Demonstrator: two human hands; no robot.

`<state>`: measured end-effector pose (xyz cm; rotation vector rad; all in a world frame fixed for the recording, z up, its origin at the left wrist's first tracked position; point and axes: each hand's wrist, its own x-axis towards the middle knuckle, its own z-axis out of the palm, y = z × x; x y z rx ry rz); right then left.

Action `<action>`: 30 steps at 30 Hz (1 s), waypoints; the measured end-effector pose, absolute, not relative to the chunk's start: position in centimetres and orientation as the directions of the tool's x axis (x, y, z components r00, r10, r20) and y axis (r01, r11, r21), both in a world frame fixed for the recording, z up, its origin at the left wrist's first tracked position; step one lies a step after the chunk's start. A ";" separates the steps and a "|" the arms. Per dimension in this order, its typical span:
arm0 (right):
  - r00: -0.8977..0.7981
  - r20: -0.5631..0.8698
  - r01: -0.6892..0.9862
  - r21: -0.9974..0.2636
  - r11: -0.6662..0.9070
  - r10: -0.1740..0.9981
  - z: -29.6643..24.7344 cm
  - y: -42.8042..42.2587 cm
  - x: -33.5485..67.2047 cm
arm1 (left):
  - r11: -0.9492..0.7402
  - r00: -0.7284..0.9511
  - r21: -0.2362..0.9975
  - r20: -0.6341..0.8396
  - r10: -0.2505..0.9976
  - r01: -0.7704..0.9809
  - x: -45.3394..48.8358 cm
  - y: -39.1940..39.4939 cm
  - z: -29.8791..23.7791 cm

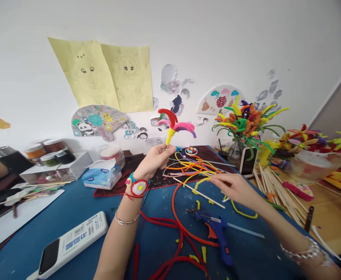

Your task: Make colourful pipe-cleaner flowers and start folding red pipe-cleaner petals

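My left hand (160,155) is closed around the thin dark stem of a pipe-cleaner flower (170,134), raised above the table. Red, pink and purple loops spread from its top, and yellow pipe cleaner is wound round its neck. Lower and to the right, my right hand (231,186) is closed, thumb and fingertips together at the end of a yellow pipe cleaner (200,182). Beneath the hands lie a tangle of orange, yellow and lilac pipe cleaners (192,167) and a wooden stick (199,192). A blue hot glue gun (217,225) rests nearer me.
Red pipe cleaners (180,233) and yellow scraps cover the front. To the left are a white label-bearing device (71,245) and a tissue pack (102,175). On the right stand a vase of pipe-cleaner flowers (243,124), a phone (248,161) and many wooden sticks (278,190).
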<state>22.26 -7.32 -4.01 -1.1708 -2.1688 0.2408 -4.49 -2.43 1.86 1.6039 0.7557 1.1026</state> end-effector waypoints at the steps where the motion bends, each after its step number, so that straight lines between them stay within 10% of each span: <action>1: -0.380 0.440 0.680 -0.464 0.568 0.814 -5.4 -7.1 22.3 | -0.292 0.387 0.954 0.292 0.875 -0.061 -4.5 -2.8 2.0; 17: -0.183 0.645 0.890 -0.212 0.403 0.742 -10.1 -7.0 23.1 | -0.128 0.505 0.964 0.233 0.831 -0.233 -4.7 -5.5 3.5; 30: -0.118 0.513 0.814 -0.440 0.379 0.850 -16.4 -19.8 21.9 | -0.262 0.402 0.912 0.379 0.834 -0.316 -5.5 -6.8 4.5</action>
